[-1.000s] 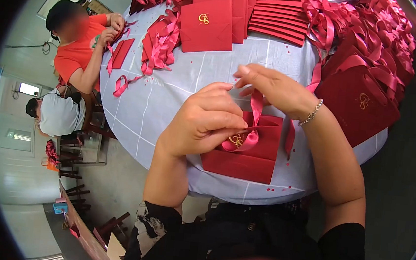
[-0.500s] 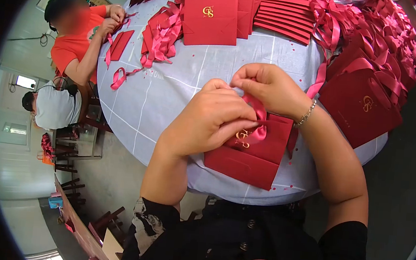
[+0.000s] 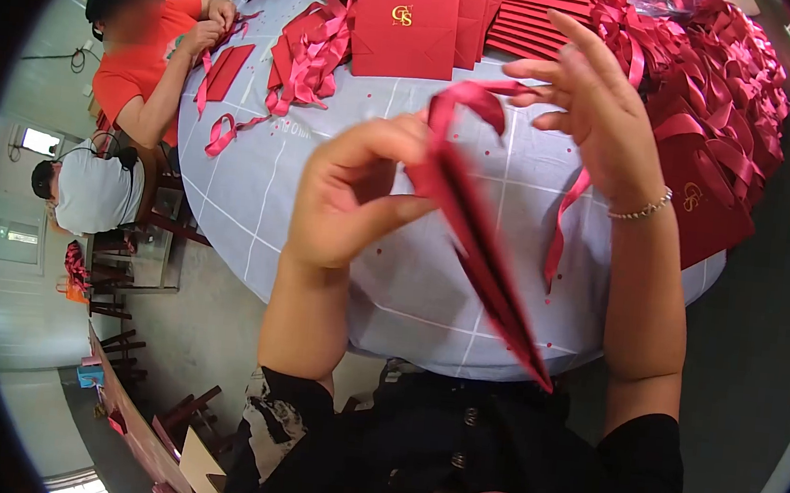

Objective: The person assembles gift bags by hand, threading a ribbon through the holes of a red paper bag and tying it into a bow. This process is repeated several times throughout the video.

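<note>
My left hand (image 3: 348, 191) grips a red paper bag (image 3: 480, 245) near its top edge, thumb on one side and fingers on the other. The bag is turned nearly edge-on, tilted and blurred, its lower end toward my body. A pink-red ribbon (image 3: 444, 110) loops up from its top and trails to the right. At that ribbon's end my right hand (image 3: 604, 115) is raised with fingers spread apart, above the table. A silver bracelet (image 3: 643, 207) circles the right wrist. Another ribbon (image 3: 561, 228) hangs down the cloth below the right hand.
Red bags with gold letters (image 3: 405, 27) stand at the back, beside a fanned stack (image 3: 537, 19). Ribboned bags (image 3: 713, 152) heap up on the right. More ribbons (image 3: 308, 60) lie left of the middle on the checked tablecloth (image 3: 250, 187). Across the table a person (image 3: 143, 65) handles a ribbon.
The bag was lying flat on the table and is now lifted and turned edge-on in my left hand. My right hand has moved away up and right, its fingers opening from a pinch.
</note>
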`<action>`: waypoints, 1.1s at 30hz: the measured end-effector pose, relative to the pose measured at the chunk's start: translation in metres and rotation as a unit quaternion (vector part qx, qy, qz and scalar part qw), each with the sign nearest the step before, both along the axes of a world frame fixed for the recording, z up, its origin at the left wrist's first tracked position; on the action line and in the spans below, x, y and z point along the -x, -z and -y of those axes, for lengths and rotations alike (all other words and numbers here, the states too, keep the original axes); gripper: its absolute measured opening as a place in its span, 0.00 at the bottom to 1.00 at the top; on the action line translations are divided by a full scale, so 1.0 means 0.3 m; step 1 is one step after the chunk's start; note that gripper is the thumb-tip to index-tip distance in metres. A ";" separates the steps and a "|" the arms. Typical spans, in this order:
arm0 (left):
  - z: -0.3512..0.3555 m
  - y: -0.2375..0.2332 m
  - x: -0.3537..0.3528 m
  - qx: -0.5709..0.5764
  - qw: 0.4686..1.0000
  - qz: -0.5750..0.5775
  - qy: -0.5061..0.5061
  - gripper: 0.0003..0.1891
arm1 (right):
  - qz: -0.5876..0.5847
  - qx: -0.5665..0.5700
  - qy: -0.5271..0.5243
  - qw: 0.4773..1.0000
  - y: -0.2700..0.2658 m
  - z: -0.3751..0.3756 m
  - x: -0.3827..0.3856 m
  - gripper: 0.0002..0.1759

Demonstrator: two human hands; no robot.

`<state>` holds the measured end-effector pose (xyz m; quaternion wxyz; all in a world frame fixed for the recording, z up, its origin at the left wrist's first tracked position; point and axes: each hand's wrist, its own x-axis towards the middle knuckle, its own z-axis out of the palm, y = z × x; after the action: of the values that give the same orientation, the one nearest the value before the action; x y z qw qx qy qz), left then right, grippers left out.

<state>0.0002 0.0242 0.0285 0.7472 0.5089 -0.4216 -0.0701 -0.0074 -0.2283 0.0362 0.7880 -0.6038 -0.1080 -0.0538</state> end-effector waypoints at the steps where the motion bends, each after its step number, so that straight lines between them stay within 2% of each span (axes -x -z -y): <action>1: -0.008 0.004 -0.002 0.068 0.996 -0.051 0.031 0.12 | 0.046 0.118 0.040 0.991 0.001 0.018 0.008 0.27; 2: -0.002 0.015 -0.006 0.126 0.986 -0.107 0.019 0.08 | 0.081 0.200 0.025 0.976 0.023 0.050 0.004 0.19; 4: -0.022 -0.020 -0.020 -0.003 0.970 -0.205 -0.132 0.08 | 0.058 0.417 -0.031 0.907 -0.035 0.076 0.051 0.09; 5: -0.025 0.014 -0.063 0.017 0.963 -0.231 -0.139 0.09 | 0.048 0.424 -0.049 0.903 -0.048 0.061 0.076 0.06; 7: -0.060 0.066 -0.156 -0.002 0.926 -0.247 -0.286 0.12 | 0.060 0.502 -0.094 0.858 -0.040 0.065 0.088 0.09; 8: -0.062 0.080 -0.183 0.070 0.916 -0.268 -0.292 0.13 | 0.062 0.540 -0.101 0.833 -0.036 0.060 0.091 0.09; 9: -0.077 0.089 -0.197 0.072 0.914 -0.267 -0.295 0.13 | 0.090 0.572 -0.117 0.807 -0.030 0.058 0.097 0.10; 11: -0.111 0.105 -0.216 0.017 0.914 -0.208 -0.347 0.13 | 0.106 0.632 -0.154 0.752 -0.035 0.050 0.119 0.12; 14: -0.067 0.084 -0.164 -0.200 0.919 -0.111 -0.320 0.07 | 0.120 0.656 -0.190 0.720 -0.036 0.048 0.173 0.15; 15: -0.062 0.088 -0.154 -0.296 0.911 -0.063 -0.280 0.10 | 0.104 0.664 -0.205 0.712 -0.037 0.052 0.194 0.17; 17: -0.047 0.103 -0.145 -0.461 0.823 0.152 -0.296 0.18 | 0.108 0.652 -0.180 0.728 -0.033 0.053 0.241 0.17; 18: -0.042 0.124 -0.121 -0.484 0.802 0.169 -0.307 0.26 | 0.113 0.661 -0.160 0.725 -0.023 0.055 0.261 0.15; 19: -0.042 0.121 -0.122 -0.480 0.803 0.166 -0.312 0.26 | 0.115 0.664 -0.163 0.720 -0.005 0.065 0.262 0.15; 21: -0.037 0.106 -0.127 -0.516 0.815 0.114 -0.239 0.29 | 0.092 0.600 -0.167 0.777 0.024 0.083 0.267 0.13; 22: -0.033 0.108 -0.126 -0.512 0.817 0.115 -0.238 0.29 | 0.111 0.593 -0.146 0.784 0.030 0.078 0.266 0.08; 23: -0.029 0.113 -0.126 -0.494 0.826 0.113 -0.249 0.28 | 0.110 0.596 -0.144 0.782 0.028 0.071 0.264 0.08; 26: -0.017 0.107 -0.115 -0.461 0.834 0.133 -0.273 0.27 | -0.057 0.376 -0.092 0.920 0.055 0.046 0.245 0.05; 29: -0.013 0.101 -0.107 -0.435 0.835 0.170 -0.291 0.26 | -0.038 0.390 -0.035 0.920 -0.038 -0.073 0.198 0.08; 32: -0.012 0.100 -0.111 -0.408 0.845 0.188 -0.289 0.26 | 0.091 0.440 -0.045 0.892 -0.006 -0.161 0.114 0.10; 33: -0.012 0.099 -0.113 -0.396 0.854 0.188 -0.281 0.25 | 0.100 0.442 -0.042 0.890 0.006 -0.188 0.083 0.09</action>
<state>0.0342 0.0278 -0.0012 0.3766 0.8622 -0.3294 0.0792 -0.0323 -0.1718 0.0344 0.4263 -0.8760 -0.2240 -0.0277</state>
